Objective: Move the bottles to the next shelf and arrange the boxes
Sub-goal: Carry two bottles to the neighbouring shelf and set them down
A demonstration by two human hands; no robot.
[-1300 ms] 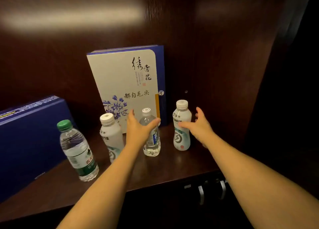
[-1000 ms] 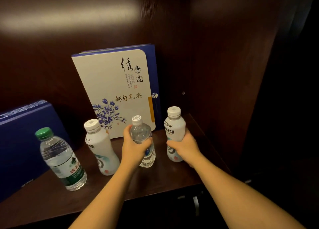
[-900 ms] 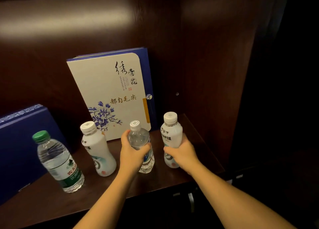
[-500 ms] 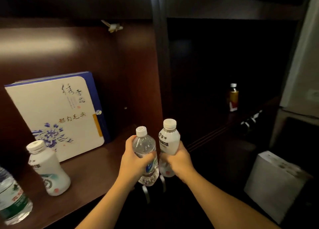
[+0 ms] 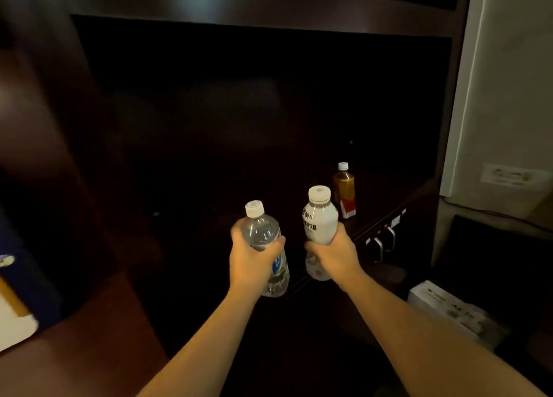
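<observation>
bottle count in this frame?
3: clear bottle in the left hand, white bottle in the right hand, amber bottle standing on the dark shelf. Others may be out of view.

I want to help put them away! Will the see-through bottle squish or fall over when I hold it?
The clear bottle looks like thin plastic, so it may dent a bit if squeezed. The left hand wraps around its middle easily, so it's probably not heavy. It's tall and narrow, so once set down it could tip if bumped.
</observation>
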